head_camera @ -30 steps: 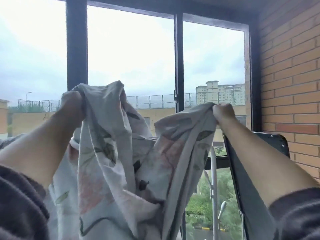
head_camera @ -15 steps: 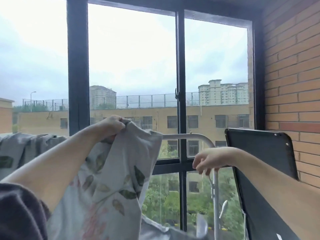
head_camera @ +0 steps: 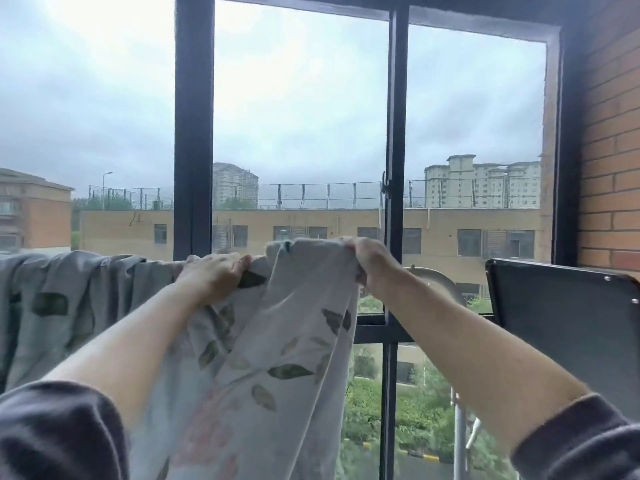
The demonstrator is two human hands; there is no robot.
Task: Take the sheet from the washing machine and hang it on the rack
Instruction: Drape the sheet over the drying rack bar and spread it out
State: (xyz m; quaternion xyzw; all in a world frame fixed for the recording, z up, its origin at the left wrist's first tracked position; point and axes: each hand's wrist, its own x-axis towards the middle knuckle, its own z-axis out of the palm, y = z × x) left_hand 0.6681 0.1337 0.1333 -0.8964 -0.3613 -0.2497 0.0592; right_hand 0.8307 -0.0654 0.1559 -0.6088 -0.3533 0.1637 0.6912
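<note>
1. As both bare forearms reach forward in the head view, the left hand (head_camera: pixel 213 275) curls its fingers over the bunched top edge of the sheet (head_camera: pixel 277 358), so its grip is closed on the cloth.
2. The right hand (head_camera: pixel 372 261) pinches the same top edge just to the right. Its grip is also full of fabric, and the knuckles face the camera.
3. The sheet is pale with a print of green leaves and faint pink flowers. It is held up between the two hands at about the height of the rack's top rail, and a long fold of it falls straight down between the forearms and out of the bottom of the picture.
4. To the left of the left hand, more of the printed cloth lies draped over a horizontal line and hangs down in grey folds to the left edge.
5. The rack (head_camera: pixel 433 275) shows as a white curved rail just right of the right wrist. A white upright lower down is partly hidden by the right arm.
6. A black panel (head_camera: pixel 561 323) leans at the right, next to a brick wall (head_camera: pixel 613 150).
7. Behind everything stands a dark-framed window (head_camera: pixel 194 133), with tan buildings (head_camera: pixel 311 226), a rooftop fence and a cloudy sky beyond the glass.
8. Dark sleeves (head_camera: pixel 59 431) are pushed up on both arms.
</note>
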